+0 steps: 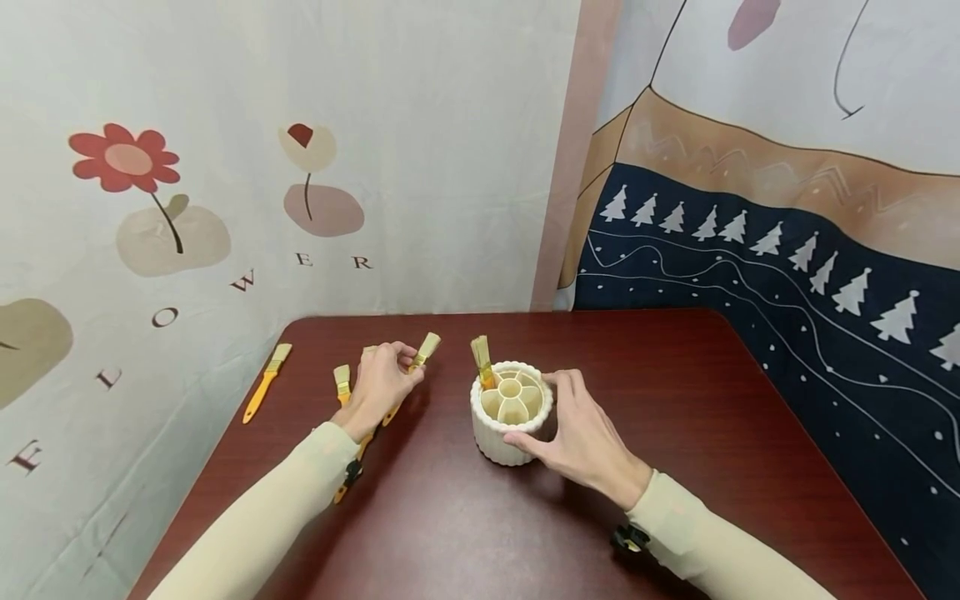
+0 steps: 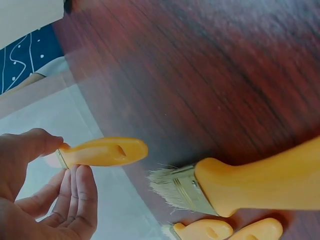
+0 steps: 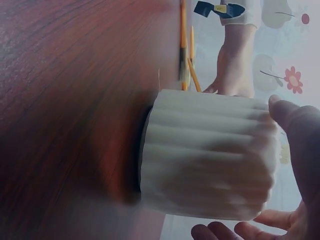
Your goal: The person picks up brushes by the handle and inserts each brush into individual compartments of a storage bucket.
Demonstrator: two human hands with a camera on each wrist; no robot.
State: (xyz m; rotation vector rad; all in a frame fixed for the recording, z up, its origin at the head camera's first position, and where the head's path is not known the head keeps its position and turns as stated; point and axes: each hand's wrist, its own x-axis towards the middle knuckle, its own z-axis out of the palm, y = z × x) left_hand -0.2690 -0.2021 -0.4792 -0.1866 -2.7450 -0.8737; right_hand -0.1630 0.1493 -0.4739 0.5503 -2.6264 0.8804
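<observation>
My left hand (image 1: pixel 378 385) pinches a paintbrush (image 2: pixel 107 151) with a yellow handle, thumb and fingertips near its metal band. The pale bristles point up and right in the head view. To its right stands a ribbed white brush holder (image 1: pixel 498 442), divided inside into petal-like compartments around a central ring. One paintbrush (image 1: pixel 482 358) stands in its back-left compartment, bristles up. My right hand (image 1: pixel 588 437) grips the holder from the right, thumb on the near side, fingers on the far side. In the right wrist view the holder's wall (image 3: pixel 210 155) fills the middle.
On the dark red table (image 1: pixel 450 533), a yellow-handled brush (image 1: pixel 262 392) lies at the far left. More brushes lie beneath and beside my left hand, including one close up in the left wrist view (image 2: pixel 250 185). Printed cloths (image 1: pixel 450 167) hang behind the table.
</observation>
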